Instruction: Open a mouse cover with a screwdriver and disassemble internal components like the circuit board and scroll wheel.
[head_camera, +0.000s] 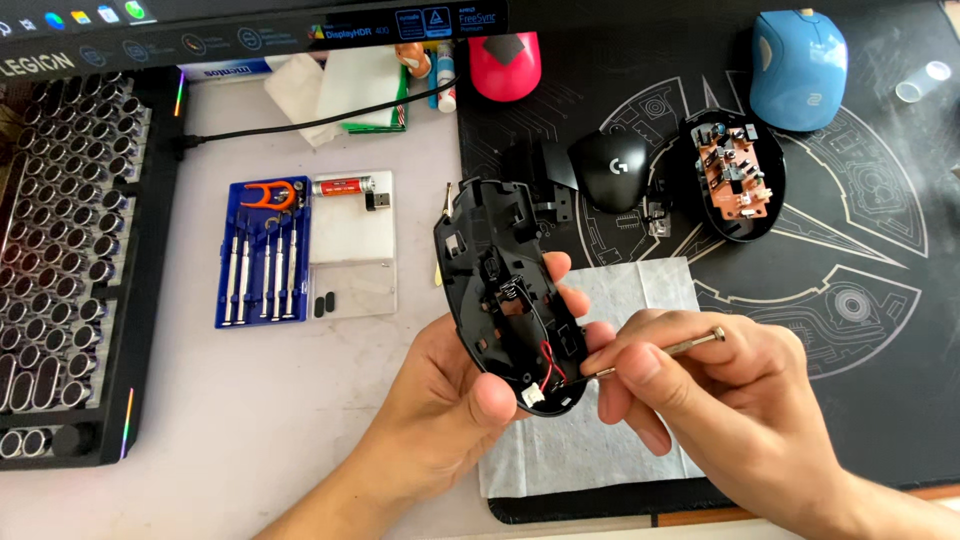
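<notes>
Left hand (450, 400) wrapped around a black mouse shell (505, 300), thumb low near the bottom edge, fingers behind. Shell held up above a white cloth (600, 440), open side facing up, with red and black wires (548, 360) and a small white plug (533, 396) showing inside near the bottom.

Right hand (720, 400) closed around a thin screwdriver (660, 352), pinched between thumb and fingers. Tip pushed into the lower part of the shell, just beside the wires.

Around the hands: a blue tool case (265, 250) with more small screwdrivers to the left, a clear lid next to it, a big keyboard (70, 270) at the far left. On the dark mat (850, 300): a black mouse top (615, 170), an open mouse bottom with a brown board (735, 175), a blue mouse (798, 68), a pink thing (505, 65) at the back.

Could go wrong, probably like this:
- Tip so close to the wires. One slip and maybe a cut wire or a pulled plug.
- Too hard a push, and maybe a cracked plastic part.
- Shell held in the air by one hand only. Loose grip, then a drop onto the cloth.
- Any tiny screw coming free could roll away and hide on the dark mat.
</notes>
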